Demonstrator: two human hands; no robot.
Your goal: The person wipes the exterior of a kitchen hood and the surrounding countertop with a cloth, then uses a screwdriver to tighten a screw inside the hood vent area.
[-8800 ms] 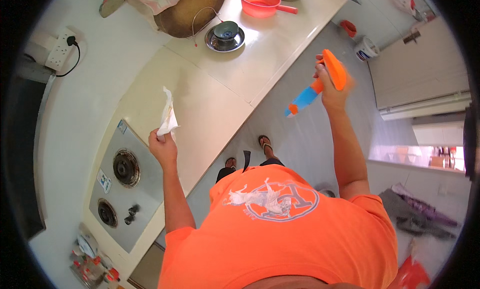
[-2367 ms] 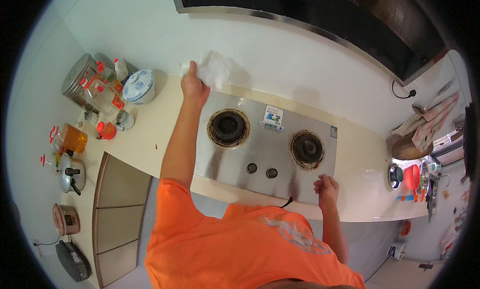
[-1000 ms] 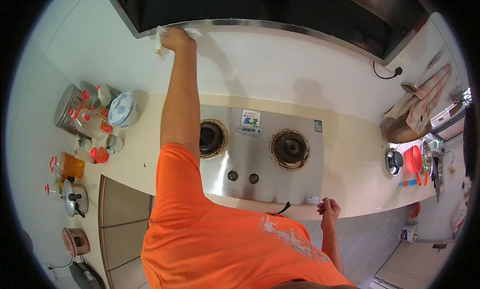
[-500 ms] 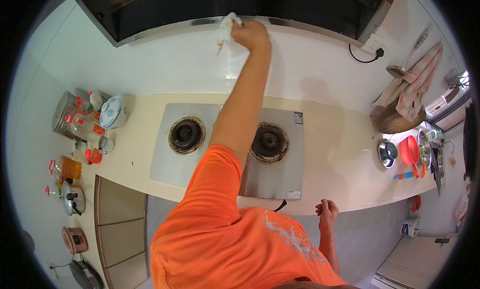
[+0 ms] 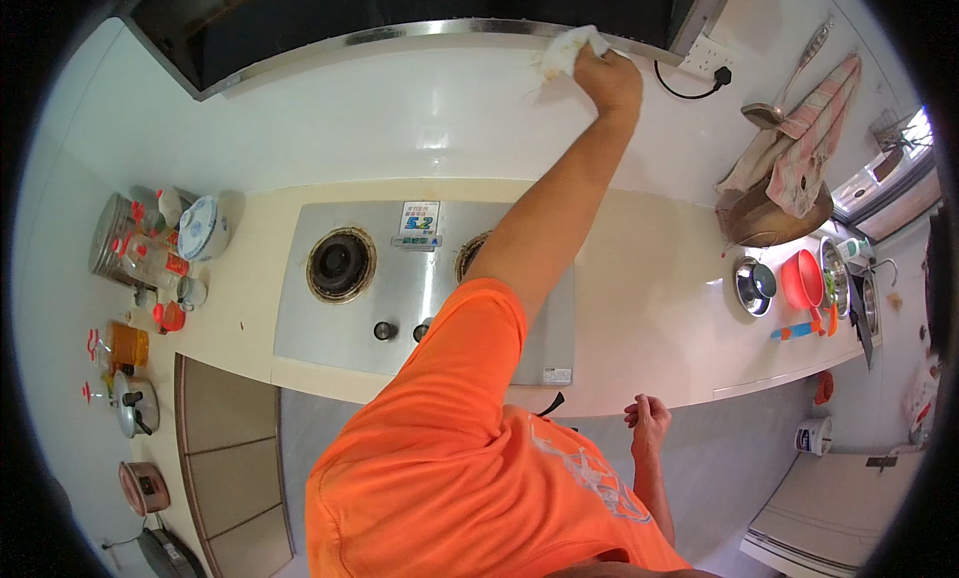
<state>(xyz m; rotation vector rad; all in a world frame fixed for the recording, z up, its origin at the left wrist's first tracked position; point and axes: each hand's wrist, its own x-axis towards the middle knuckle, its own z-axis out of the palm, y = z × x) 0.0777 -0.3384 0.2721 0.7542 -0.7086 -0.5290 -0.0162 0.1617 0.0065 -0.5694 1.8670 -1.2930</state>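
Note:
My left hand (image 5: pixel 609 82), its arm stretched up and forward over the stove, is closed on a crumpled white cloth (image 5: pixel 571 54) with brownish stains. The cloth is at the white wall (image 5: pixel 400 108), close under the metal rim of the range hood (image 5: pixel 450 26). Whether it touches the rim I cannot tell. Below the arm lies a two-burner gas stove (image 5: pixel 320 343); the forearm and sleeve cover most of its right burner (image 5: pixel 470 254). My right hand (image 5: pixel 650 421) hangs in front of the counter edge, fingers loosely curled and a little apart, with nothing visible in it.
Bottles and jars (image 5: pixel 150 263) crowd the left counter beside a lidded blue-and-white pot (image 5: pixel 203 227). At right a wok (image 5: pixel 779 216) leans under hanging towels (image 5: pixel 814 138) and a ladle (image 5: pixel 764 114). Bowls, including a red one (image 5: pixel 801 280), stand near the sink. A black cord (image 5: pixel 689 95) plugs in near the hood.
My left hand has moved right along the hood's rim with the cloth still in it. The view has shifted slightly, and the stove's label and knobs now show. My right hand stays about where it was.

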